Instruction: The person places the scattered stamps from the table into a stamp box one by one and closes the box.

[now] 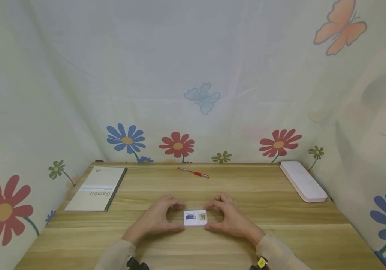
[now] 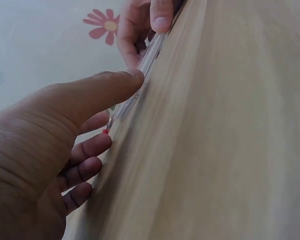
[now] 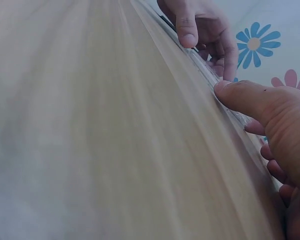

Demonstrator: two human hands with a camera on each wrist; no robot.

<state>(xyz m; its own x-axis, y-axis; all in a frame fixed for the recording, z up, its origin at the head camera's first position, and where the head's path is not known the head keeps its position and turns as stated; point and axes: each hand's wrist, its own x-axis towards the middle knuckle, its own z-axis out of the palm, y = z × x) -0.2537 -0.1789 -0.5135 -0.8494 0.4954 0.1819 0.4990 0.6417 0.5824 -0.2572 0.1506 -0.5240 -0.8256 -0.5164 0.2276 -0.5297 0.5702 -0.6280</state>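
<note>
A small flat plastic case (image 1: pixel 195 222), white with a dark oval picture and a gold-brown square on top, lies on the wooden table near the person. At its left end the left hand (image 1: pixel 156 218) pinches it between thumb and index finger. The right hand (image 1: pixel 229 217) grips the opposite end the same way, thumb at the near corner and index finger at the far one. Seen edge-on in the left wrist view, the case (image 2: pixel 149 59) has a clear rim close to the tabletop. The left hand's other fingers are loosely bent beside the table.
A red pen (image 1: pixel 193 172) lies beyond the hands. To the left is a pale notebook (image 1: pixel 90 202) with a dark spine, marked "Gambit". A long white case (image 1: pixel 302 182) rests at the far right. Flowered curtain (image 1: pixel 166 75) borders the wooden table (image 1: pixel 152 187).
</note>
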